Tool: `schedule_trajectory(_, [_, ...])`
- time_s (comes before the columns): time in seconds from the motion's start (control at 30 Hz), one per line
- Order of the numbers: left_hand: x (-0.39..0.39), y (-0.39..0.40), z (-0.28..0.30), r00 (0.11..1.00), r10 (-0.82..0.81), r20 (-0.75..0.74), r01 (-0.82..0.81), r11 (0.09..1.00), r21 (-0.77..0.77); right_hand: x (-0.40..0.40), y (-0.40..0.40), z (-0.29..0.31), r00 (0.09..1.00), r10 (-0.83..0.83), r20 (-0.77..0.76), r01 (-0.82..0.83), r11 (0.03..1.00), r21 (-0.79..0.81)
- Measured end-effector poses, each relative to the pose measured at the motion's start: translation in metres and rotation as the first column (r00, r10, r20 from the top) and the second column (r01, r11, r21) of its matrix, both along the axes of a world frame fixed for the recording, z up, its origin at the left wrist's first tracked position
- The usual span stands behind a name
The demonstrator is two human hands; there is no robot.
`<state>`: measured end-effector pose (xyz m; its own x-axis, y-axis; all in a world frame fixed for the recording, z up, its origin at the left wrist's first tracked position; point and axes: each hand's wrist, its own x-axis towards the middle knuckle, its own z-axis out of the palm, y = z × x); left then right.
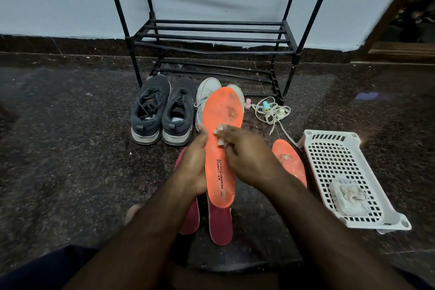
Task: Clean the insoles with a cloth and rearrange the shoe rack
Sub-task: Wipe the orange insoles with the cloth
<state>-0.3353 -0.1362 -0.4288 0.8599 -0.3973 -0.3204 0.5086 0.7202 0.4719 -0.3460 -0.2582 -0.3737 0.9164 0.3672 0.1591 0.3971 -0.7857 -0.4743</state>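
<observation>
I observed the left hand [193, 167] gripping the orange insole [221, 143] by its edge, held above the floor [70, 148] before the empty shoe rack [211, 37]. The right hand [244, 158] pinched a small whitish cloth [220, 134] against the insole's face. A second orange insole [290, 160] lay beside the white basket [353, 172].

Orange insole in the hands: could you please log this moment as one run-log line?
left hand: holds orange insole | right hand: presses small white cloth on it | second orange insole: on floor
</observation>
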Motion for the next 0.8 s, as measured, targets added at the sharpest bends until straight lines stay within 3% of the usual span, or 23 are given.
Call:
schedule_trajectory(0.17, [0.001,0.000,-0.007,0.997,0.008,-0.078,-0.003,0.998,0.071,-0.006,0.012,-0.012,0.998,0.003,0.064,0.000,0.999,-0.044])
schedule_trajectory(0.33, [0.000,0.001,-0.008,0.998,-0.001,-0.058,0.004,0.998,0.055,-0.002,0.012,-0.023,0.985,-0.080,0.152,0.083,0.996,-0.016])
schedule_trajectory(0.5, [-0.003,-0.003,-0.008,0.998,-0.021,-0.064,0.022,0.999,0.025,0.005,0.003,-0.024,0.960,-0.166,0.224,0.146,0.984,0.103])
schedule_trajectory(0.6, [-0.008,-0.008,-0.006,0.997,-0.027,-0.071,0.030,0.999,0.042,0.007,0.000,-0.023,0.955,-0.208,0.214,0.192,0.977,0.093])
schedule_trajectory(0.8, [-0.008,-0.011,-0.009,0.997,-0.021,-0.074,0.027,0.997,0.079,0.003,0.002,-0.018,0.991,-0.095,0.092,0.101,0.993,-0.058])
